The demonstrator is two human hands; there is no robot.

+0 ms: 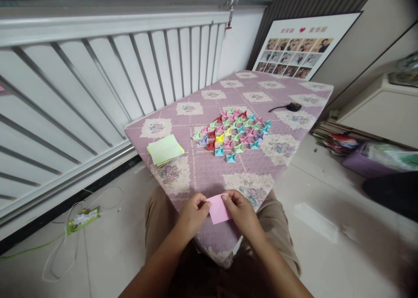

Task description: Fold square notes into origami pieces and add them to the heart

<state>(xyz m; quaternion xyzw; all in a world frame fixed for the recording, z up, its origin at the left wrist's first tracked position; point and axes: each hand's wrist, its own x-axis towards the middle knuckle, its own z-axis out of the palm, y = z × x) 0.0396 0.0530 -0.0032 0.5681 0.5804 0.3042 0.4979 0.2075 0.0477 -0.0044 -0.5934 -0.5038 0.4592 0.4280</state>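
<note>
A flat pink paper square (219, 210) is held between my two hands above the near corner of the table. My left hand (195, 213) pinches its upper left edge between thumb and fingers. On the other side, my right hand (241, 207) grips the upper right part, thumb on top. Beyond them, several small folded paper pieces in green, red, blue, yellow and pink (228, 132) stand in slanted rows on the cloth. A stack of paper squares, light green on top (166, 150), lies to the left.
The patterned tablecloth (209, 108) covers the table. A black object with a cord (294, 106) lies at its right. Behind are a white radiator (156, 67) and a photo board (294, 45). A power strip (83, 219) is on the left floor.
</note>
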